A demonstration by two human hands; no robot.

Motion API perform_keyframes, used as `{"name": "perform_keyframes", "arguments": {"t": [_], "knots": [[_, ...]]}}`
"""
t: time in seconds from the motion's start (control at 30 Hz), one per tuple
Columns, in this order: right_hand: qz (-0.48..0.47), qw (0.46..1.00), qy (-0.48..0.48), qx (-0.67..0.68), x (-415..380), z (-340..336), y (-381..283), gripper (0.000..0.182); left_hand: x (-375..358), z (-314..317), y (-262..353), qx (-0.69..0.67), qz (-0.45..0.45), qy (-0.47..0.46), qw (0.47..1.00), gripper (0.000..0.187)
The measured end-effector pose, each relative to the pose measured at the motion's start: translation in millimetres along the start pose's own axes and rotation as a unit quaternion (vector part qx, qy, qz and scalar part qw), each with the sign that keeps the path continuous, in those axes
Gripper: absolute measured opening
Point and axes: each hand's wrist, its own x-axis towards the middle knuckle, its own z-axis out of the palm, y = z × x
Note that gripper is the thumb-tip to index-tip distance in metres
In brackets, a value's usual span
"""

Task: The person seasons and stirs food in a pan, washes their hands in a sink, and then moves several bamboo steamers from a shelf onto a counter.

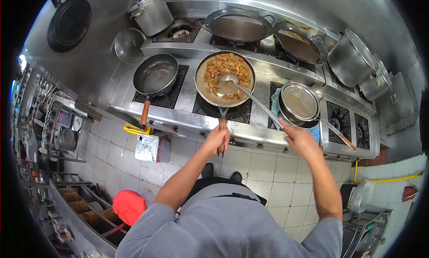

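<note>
My left hand (pixel 217 139) is wrapped round the wooden handle of a frying pan (pixel 199 89) on the middle front burner. Browned, chopped food (pixel 228 65) fills the far part of this pan, while its near side shows bare. In my right hand (pixel 300 139) is the end of a long metal ladle (pixel 263 107), its fingers closed round the handle. The ladle's bowl rests in the pan at the food's near edge. Just beyond my right hand, a round strainer (pixel 300 101) lies over a pot, with a blue cloth (pixel 314 135) beside it.
An empty dark frying pan (pixel 155 74) stands on the left burner, its wooden handle jutting forward. Two wide pans (pixel 239 27) and tall pots (pixel 351 57) occupy the back burners. A white-topped bin (pixel 147 148) and a red bag (pixel 128 207) are on my left.
</note>
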Motion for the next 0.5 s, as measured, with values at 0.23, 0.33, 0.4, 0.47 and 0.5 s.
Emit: {"name": "perform_keyframes", "arguments": {"t": [0.23, 0.33, 0.4, 0.47, 0.5], "knots": [[0.003, 0.996, -0.088, 0.021, -46, -36, -20, 0.063, -18, -4, 6, -0.019, -0.032, -0.012, 0.999, 0.007], [0.019, 0.994, -0.105, -0.001, -39, -54, -19, 0.064, 13, 2, 34, -0.021, -0.028, -0.011, 0.999, 0.008], [0.04, 0.995, -0.082, -0.035, -25, -50, -15, 0.063, 17, 15, 45, -0.039, 0.002, 0.009, 0.999, 0.005], [0.048, 0.997, -0.04, -0.037, -13, -40, -15, 0.062, 15, 16, 21, -0.038, 0.022, 0.004, 0.999, 0.004], [0.048, 0.998, 0.0, -0.039, -8, -39, -18, 0.062, 12, 14, 2, -0.039, 0.044, 0.006, 0.998, 0.007]]}}
